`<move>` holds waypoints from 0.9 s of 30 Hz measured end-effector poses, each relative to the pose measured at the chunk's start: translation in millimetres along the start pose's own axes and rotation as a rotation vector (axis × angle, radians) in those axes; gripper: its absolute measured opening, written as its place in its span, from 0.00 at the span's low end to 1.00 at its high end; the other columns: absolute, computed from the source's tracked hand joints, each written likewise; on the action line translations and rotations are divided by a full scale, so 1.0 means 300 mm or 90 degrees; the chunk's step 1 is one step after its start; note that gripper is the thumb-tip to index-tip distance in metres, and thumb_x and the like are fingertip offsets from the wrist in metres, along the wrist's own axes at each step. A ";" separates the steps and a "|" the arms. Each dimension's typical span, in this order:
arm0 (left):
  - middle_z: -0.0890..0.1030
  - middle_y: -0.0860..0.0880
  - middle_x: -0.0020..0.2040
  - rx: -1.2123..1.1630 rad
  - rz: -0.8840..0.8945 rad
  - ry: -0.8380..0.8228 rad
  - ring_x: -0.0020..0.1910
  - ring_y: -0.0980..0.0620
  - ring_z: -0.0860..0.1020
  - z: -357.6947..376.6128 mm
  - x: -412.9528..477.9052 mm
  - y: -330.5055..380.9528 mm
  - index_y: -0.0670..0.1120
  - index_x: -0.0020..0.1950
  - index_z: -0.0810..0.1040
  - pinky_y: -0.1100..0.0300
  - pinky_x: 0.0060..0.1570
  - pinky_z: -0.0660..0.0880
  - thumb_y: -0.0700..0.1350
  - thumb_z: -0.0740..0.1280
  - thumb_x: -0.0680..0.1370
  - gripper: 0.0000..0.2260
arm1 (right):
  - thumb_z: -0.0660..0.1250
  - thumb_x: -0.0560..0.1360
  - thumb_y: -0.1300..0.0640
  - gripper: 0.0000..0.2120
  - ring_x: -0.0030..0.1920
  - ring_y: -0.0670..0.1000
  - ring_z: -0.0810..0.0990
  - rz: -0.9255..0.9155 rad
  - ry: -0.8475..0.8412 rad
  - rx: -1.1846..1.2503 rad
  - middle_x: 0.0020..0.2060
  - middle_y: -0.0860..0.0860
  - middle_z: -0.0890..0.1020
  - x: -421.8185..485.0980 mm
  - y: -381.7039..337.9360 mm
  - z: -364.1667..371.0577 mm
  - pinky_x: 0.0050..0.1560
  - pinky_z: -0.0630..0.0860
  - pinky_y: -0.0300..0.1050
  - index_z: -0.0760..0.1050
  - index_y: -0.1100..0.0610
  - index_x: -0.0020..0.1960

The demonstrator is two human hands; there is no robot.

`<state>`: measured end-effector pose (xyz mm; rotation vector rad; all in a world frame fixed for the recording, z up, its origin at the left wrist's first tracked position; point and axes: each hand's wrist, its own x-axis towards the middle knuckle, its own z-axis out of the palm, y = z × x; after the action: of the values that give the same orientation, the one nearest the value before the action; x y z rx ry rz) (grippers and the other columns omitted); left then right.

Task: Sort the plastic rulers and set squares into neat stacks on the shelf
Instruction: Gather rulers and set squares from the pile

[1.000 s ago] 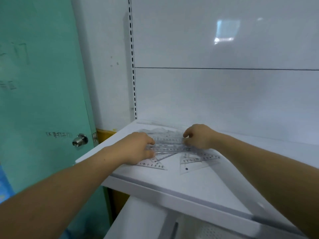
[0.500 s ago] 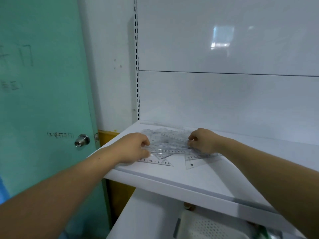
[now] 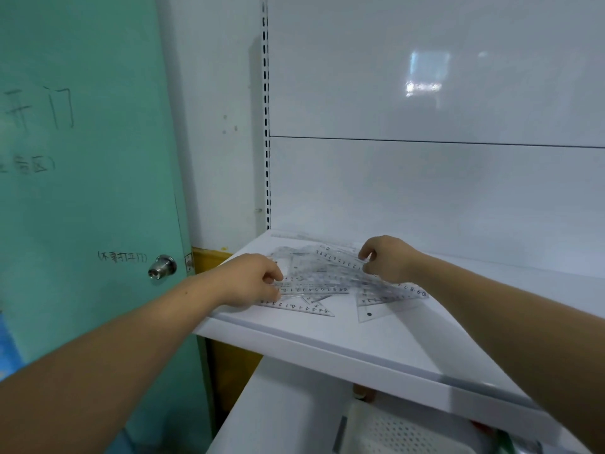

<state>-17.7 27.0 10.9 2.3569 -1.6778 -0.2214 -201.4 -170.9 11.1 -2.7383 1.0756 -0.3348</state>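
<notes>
Teal door [image 3: 82, 204] — white wall [image 3: 212, 77]

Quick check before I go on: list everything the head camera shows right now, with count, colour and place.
shelf: one, white, centre.
rulers and set squares: several, overlapping, count unclear; clear plastic; heaped on the shelf's left part.
back panels: two, white, behind the shelf.
slotted upright: one, white, left of the panels.
door: one, teal, with handwriting, far left.
door knob: one, silver, on the door.
perforated basket: one, white, below the shelf, partly hidden.
left hand: one, grips the heap's left end.
right hand: one, pinches rulers at the heap's right.
</notes>
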 end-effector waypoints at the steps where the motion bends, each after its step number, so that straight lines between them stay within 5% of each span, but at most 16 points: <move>1: 0.77 0.52 0.52 0.006 0.005 -0.004 0.51 0.53 0.75 -0.001 -0.002 0.002 0.49 0.64 0.75 0.63 0.50 0.71 0.49 0.69 0.75 0.18 | 0.65 0.75 0.57 0.13 0.50 0.51 0.73 -0.007 -0.001 0.007 0.57 0.53 0.76 0.000 -0.004 -0.003 0.50 0.69 0.40 0.74 0.54 0.60; 7: 0.72 0.56 0.42 -0.014 0.005 0.009 0.43 0.55 0.72 -0.010 -0.001 0.002 0.50 0.55 0.75 0.65 0.39 0.68 0.46 0.72 0.72 0.14 | 0.58 0.79 0.58 0.11 0.47 0.53 0.74 -0.044 0.009 0.004 0.54 0.54 0.78 -0.024 -0.040 0.005 0.48 0.71 0.44 0.71 0.52 0.61; 13: 0.74 0.54 0.44 0.037 0.036 0.003 0.44 0.53 0.73 -0.037 -0.003 0.012 0.51 0.48 0.74 0.62 0.40 0.68 0.44 0.68 0.75 0.05 | 0.54 0.81 0.51 0.19 0.66 0.54 0.70 -0.040 -0.034 -0.029 0.67 0.54 0.72 -0.049 -0.069 0.028 0.61 0.66 0.43 0.67 0.56 0.69; 16: 0.74 0.53 0.49 0.073 0.042 0.003 0.48 0.53 0.72 -0.050 -0.025 0.007 0.49 0.54 0.75 0.61 0.46 0.67 0.45 0.66 0.76 0.07 | 0.57 0.78 0.42 0.27 0.67 0.55 0.69 0.003 -0.059 -0.007 0.67 0.55 0.72 -0.058 -0.065 0.033 0.64 0.66 0.46 0.64 0.55 0.72; 23: 0.76 0.50 0.55 0.062 0.008 -0.010 0.47 0.53 0.71 -0.065 -0.082 -0.039 0.51 0.69 0.70 0.60 0.47 0.67 0.52 0.63 0.78 0.20 | 0.61 0.78 0.46 0.27 0.67 0.56 0.69 0.014 -0.009 -0.015 0.66 0.56 0.72 -0.069 -0.075 0.023 0.64 0.65 0.45 0.63 0.56 0.73; 27: 0.72 0.53 0.47 0.065 0.001 -0.001 0.44 0.53 0.71 -0.070 -0.100 -0.059 0.51 0.68 0.70 0.61 0.43 0.67 0.58 0.68 0.73 0.25 | 0.61 0.78 0.46 0.26 0.67 0.55 0.70 0.025 -0.008 -0.009 0.67 0.55 0.72 -0.086 -0.087 0.029 0.64 0.66 0.45 0.63 0.56 0.73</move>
<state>-6.3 63.1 25.5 2.4281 -1.7313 -0.1396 -200.6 -133.7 5.5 -2.7245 1.1310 -0.3051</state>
